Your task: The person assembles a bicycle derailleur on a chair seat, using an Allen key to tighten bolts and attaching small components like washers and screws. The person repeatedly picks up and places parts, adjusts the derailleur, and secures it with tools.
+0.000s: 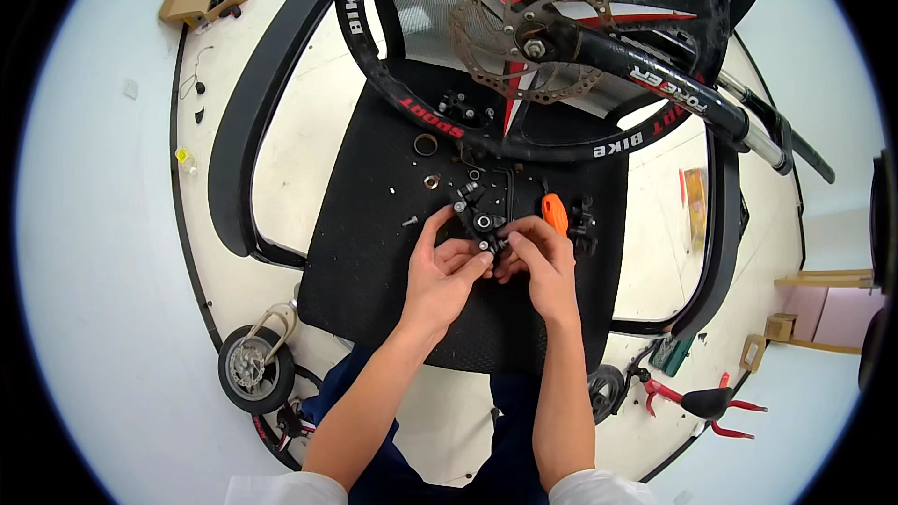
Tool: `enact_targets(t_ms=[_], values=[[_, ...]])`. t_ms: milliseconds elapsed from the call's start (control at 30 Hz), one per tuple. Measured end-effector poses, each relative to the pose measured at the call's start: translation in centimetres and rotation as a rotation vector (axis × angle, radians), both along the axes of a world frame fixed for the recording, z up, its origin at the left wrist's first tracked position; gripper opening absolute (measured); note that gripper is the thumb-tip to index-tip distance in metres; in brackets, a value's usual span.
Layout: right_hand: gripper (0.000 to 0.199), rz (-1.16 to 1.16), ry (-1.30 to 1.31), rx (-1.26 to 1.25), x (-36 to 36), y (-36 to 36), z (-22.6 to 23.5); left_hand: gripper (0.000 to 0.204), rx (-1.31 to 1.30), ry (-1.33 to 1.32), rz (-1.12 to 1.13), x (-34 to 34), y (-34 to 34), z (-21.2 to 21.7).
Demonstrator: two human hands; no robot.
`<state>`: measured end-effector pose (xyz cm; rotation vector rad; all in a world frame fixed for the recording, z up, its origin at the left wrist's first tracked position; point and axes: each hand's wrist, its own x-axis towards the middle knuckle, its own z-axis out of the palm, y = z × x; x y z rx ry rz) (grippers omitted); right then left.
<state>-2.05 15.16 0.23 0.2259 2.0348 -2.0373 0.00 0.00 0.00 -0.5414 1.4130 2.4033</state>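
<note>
Left hand [438, 276], right hand [541, 266]: fingers half-curled, gripping 1 black mechanism [483, 222]; wheel rim [524, 151] lettered white, red. Cardboard box [189, 0] open; contents unclear.

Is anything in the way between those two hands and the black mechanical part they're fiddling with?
Nothing visible: the left hand and the right hand both have fingers on the black part. The orange object lies to its right, not between.
</note>
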Motion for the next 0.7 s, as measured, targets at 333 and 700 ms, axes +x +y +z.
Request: enact_targets(t_ms=[333,700], values=[[0.017,-0.047,-0.05,0.032,-0.3,-1.4,0.8,0.067,0.055,0.07,0.054,0.0,-0.4,0.5],[0.017,-0.063,-0.047,-0.063,-0.2,-2.7,0.1,0.064,0.037,0.064,0.088,-0.1,-1.0,0.4]])
